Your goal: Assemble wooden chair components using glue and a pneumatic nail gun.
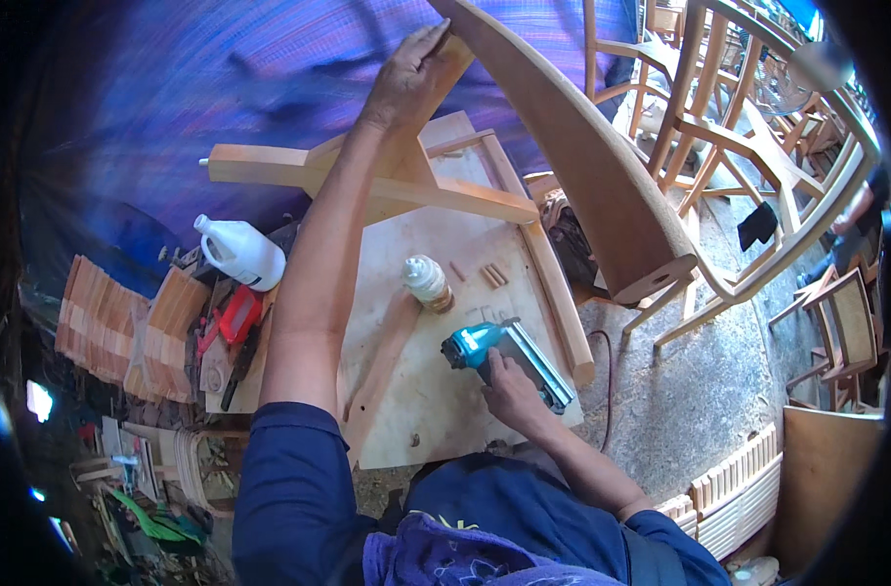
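Note:
My left hand (406, 83) is stretched far forward, its fingers closed on the upper end of a pale wooden chair frame (475, 200). This frame lies across the board-topped worktable (397, 435), with a small dowel end sticking out at its left. A long, curved wooden piece (582, 146) slants from beside my left fingers toward the right, a round hole in its near end. Low on the table, my right hand (514, 393) is closed around a teal and silver nail gun (538, 366). A glue bottle (428, 283) and several short wooden dowels (494, 275) are just beyond it.
Left of the table are a white jug (245, 254), a red tool (240, 314) and stacked wooden parts (99, 317). Unfinished wooden chairs (719, 127) crowd the right side. A dark hose (607, 391) runs down by the table's right edge. Stacked slats (734, 488) lie lower right.

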{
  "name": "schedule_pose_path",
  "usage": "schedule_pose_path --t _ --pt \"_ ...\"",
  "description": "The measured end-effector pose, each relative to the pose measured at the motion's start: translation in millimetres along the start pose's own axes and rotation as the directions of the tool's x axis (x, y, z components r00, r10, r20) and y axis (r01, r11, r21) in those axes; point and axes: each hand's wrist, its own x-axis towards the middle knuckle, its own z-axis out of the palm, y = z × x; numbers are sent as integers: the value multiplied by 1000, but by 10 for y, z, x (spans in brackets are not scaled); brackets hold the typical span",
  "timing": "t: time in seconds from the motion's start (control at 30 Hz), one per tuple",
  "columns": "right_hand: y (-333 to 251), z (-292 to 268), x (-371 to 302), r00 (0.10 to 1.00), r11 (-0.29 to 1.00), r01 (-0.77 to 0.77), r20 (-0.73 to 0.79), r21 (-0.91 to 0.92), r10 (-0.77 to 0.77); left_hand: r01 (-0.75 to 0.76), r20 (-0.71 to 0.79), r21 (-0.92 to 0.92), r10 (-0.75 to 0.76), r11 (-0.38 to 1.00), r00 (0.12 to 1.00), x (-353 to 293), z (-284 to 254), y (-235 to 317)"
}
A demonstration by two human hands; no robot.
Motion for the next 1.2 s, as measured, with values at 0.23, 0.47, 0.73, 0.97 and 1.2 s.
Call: schedule_pose_path --t 0.23,0.47,0.73,0.97,1.2 --pt "227 466 -9 1000 995 -16 24 -96 19 -73 154 169 46 983 987 -29 -207 222" --pt "237 363 -28 998 964 68 15 -256 -67 -63 153 280 20 958 988 -407 -437 539" --pt "202 244 -136 992 985 125 39 -119 -121 112 95 328 -151 938 984 -299 -302 404" --pt "155 351 -192 982 981 191 3 13 -191 -264 169 778 215 570 962 -244 -280 -638" --pt "332 288 -219 967 972 215 -119 -97 -226 264 -116 474 -237 840 964 -293 488 243"
